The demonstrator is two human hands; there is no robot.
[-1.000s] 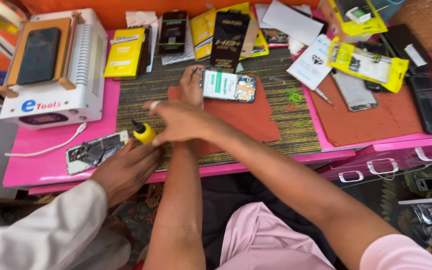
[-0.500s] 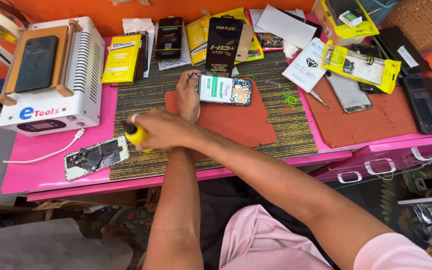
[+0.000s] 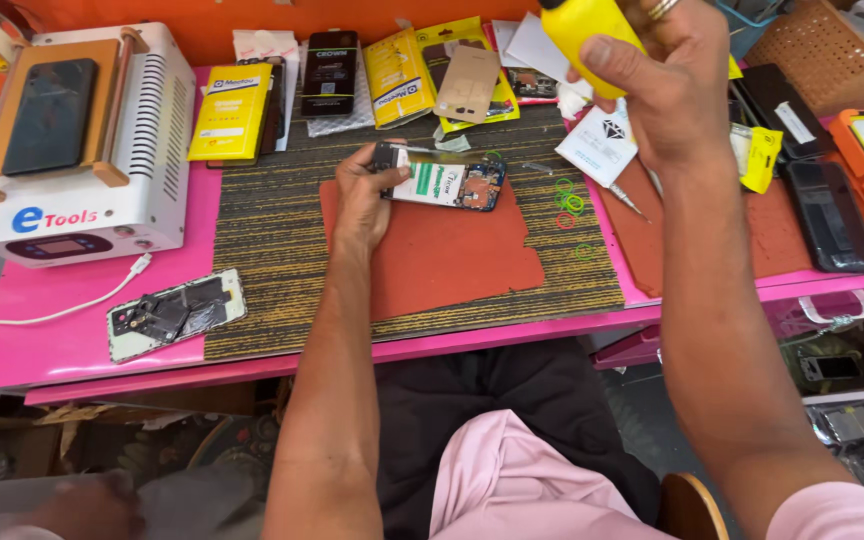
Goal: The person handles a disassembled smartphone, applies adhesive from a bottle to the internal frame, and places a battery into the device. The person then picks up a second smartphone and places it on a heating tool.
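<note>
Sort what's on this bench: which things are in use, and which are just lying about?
In use: opened phone under the left hand; yellow bottle in the right hand.

Lying about: white machine, broken phone, green rings, black phone.

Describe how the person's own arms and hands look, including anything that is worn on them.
Both forearms are bare. The left hand has nothing on it that shows. The right hand wears a ring on one finger. A light pink sleeve shows at the right upper arm only.
</note>
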